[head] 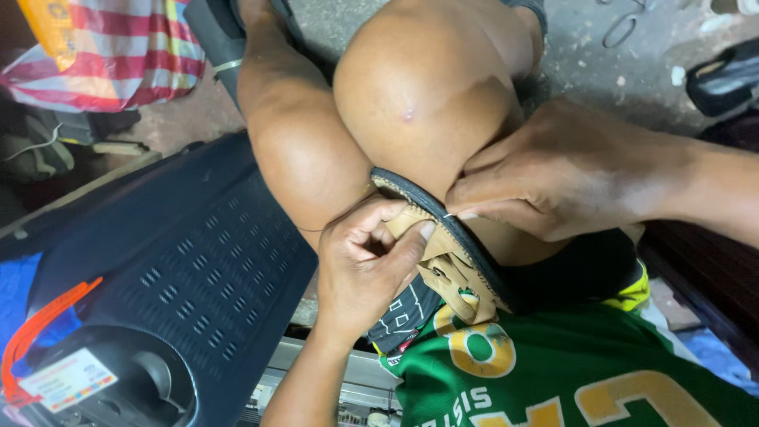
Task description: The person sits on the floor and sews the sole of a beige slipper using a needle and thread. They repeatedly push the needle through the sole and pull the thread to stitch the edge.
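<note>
Stitching step in hand: the tan sandal (pixel 443 253) is wedged between your knees. Your left hand (pixel 365 265) has its fingers clamped on the upper; your right hand (pixel 553 178) has its fingers pinched on a needle (pixel 451 215) at the sole edge. Judged next: draw it through steadily.

A sandal (pixel 443 245) sits wedged between the person's knees (pixel 411 103), sole edge up. The left hand (pixel 364 269) grips it from the left; the right hand (pixel 553 178) meets it from the right, fingers (pixel 466 207) touching the sole's rim. Left of the knees lies a vented casing (pixel 182 269); behind that, a striped bag (pixel 111 51). A slipper (pixel 723 79) lies on the floor (pixel 617 71), far right.
</note>
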